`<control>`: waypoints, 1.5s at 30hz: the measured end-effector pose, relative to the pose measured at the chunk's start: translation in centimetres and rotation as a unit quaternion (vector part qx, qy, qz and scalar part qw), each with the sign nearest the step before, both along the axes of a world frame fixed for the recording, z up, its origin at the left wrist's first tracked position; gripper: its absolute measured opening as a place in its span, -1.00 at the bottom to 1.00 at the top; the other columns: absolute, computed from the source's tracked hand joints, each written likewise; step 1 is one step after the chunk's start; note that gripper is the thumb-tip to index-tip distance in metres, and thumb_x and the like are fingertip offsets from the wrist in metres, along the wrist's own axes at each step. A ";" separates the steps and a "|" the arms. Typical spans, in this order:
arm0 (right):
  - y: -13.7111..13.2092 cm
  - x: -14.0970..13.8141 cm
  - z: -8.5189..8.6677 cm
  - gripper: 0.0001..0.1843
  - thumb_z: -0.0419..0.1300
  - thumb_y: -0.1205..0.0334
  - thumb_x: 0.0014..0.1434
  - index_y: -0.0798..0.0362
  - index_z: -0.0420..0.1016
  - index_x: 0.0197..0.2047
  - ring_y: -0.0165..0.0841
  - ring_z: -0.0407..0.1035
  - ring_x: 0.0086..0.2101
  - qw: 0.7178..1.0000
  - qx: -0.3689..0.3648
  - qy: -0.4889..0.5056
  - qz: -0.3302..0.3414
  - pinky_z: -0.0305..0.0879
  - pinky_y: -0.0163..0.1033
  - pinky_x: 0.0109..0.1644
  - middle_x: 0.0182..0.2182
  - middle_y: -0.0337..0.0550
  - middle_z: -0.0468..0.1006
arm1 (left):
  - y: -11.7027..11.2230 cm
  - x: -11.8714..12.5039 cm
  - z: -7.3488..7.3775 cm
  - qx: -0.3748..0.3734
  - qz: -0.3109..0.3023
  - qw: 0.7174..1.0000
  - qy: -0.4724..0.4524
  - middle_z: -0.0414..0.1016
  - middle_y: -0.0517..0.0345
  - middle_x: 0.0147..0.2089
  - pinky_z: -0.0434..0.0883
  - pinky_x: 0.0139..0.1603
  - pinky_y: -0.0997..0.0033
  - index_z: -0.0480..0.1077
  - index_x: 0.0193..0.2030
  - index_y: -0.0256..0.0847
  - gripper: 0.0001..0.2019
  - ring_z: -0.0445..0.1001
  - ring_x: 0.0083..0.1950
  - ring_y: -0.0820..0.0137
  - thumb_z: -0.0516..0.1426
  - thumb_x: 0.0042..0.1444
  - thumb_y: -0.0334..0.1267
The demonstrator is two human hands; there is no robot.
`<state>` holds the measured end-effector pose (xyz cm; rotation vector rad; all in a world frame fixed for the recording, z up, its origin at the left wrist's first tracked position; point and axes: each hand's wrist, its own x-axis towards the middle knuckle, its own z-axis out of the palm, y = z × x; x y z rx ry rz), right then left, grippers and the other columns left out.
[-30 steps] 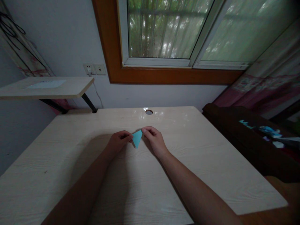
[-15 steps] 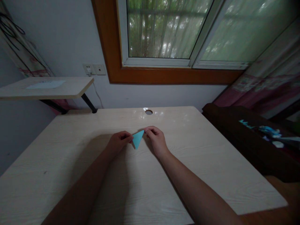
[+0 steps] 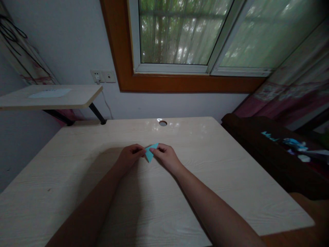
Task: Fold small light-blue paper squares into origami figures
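A small turquoise piece of folded paper (image 3: pixel 149 156), roughly triangular with one corner pointing toward me, is held just above the table (image 3: pixel 221 192). My left hand (image 3: pixel 130 156) pinches its left corner between thumb and fingers. From the other side, my right hand (image 3: pixel 166 157) grips it, the thumb lying across the front face and the fingers behind. The paper's upper right corner sticks out above the right thumb. Parts of the paper are hidden by both thumbs.
A raised shelf (image 3: pixel 87 99) on black legs stands at the back left, with a pale sheet (image 3: pixel 50 93) on it. A round hole (image 3: pixel 162 123) is near the table's back edge. Dark furniture (image 3: pixel 257 151) stands at the right, below a window (image 3: pixel 177 34).
My right hand has shifted left and slightly down, its thumb moving from the paper's upper right corner onto its face. My left hand keeps its pinch in the same place.
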<state>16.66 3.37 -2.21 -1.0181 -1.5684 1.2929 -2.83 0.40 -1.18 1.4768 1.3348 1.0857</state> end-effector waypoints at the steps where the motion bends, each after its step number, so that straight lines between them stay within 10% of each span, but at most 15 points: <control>1: 0.1 0.0 0.0 -0.66 0.30 -0.10 0.06 0.02 0.56 -0.46 -0.29 0.33 -0.41 1.000 -0.004 0.004 -0.006 0.21 -0.23 -0.34 -0.54 -0.22 0.47 | 0.0 0.0 0.0 0.002 0.002 1.000 0.001 0.55 0.16 -0.41 0.38 -0.25 0.43 0.52 -0.38 -0.22 -0.78 0.48 -0.34 0.38 0.23 0.06 -0.09; 10: 0.6 0.1 0.2 -0.73 0.31 0.00 0.07 0.05 0.57 -0.41 -0.33 0.35 -0.37 0.993 -0.015 0.102 -0.053 0.26 -0.24 -0.21 -0.44 -0.18 0.53 | 0.1 -0.1 -0.2 0.001 0.012 1.000 -0.011 0.55 0.15 -0.41 0.38 -0.24 0.42 0.51 -0.38 -0.22 -0.78 0.48 -0.34 0.36 0.23 0.05 -0.08; 18: 0.2 0.1 0.2 -0.68 0.30 -0.03 0.09 0.07 0.56 -0.42 -0.37 0.29 -0.44 0.999 0.012 -0.022 0.045 0.19 -0.28 -0.32 -0.51 -0.25 0.46 | 0.2 -0.1 -0.5 0.006 0.000 1.000 -0.016 0.55 0.16 -0.40 0.38 -0.21 0.44 0.52 -0.37 -0.22 -0.77 0.48 -0.32 0.38 0.24 0.06 -0.08; 31: 0.7 -0.2 -0.3 -0.70 0.32 0.00 0.07 0.10 0.60 -0.38 -0.33 0.39 -0.38 0.997 -0.022 0.064 -0.031 0.28 -0.24 -0.22 -0.42 -0.12 0.59 | 0.3 -0.1 -0.3 0.018 0.066 0.997 -0.023 0.55 0.17 -0.42 0.38 -0.23 0.44 0.52 -0.39 -0.21 -0.80 0.48 -0.34 0.38 0.23 0.05 -0.10; 45: 0.2 -0.1 0.3 -0.71 0.28 0.03 0.09 0.08 0.50 -0.48 -0.41 0.27 -0.46 0.998 0.017 -0.034 0.042 0.19 -0.29 -0.30 -0.51 -0.24 0.46 | 0.5 -0.3 -0.9 0.034 0.072 0.997 -0.008 0.57 0.15 -0.40 0.39 -0.23 0.42 0.53 -0.38 -0.19 -0.80 0.49 -0.33 0.37 0.24 0.05 -0.09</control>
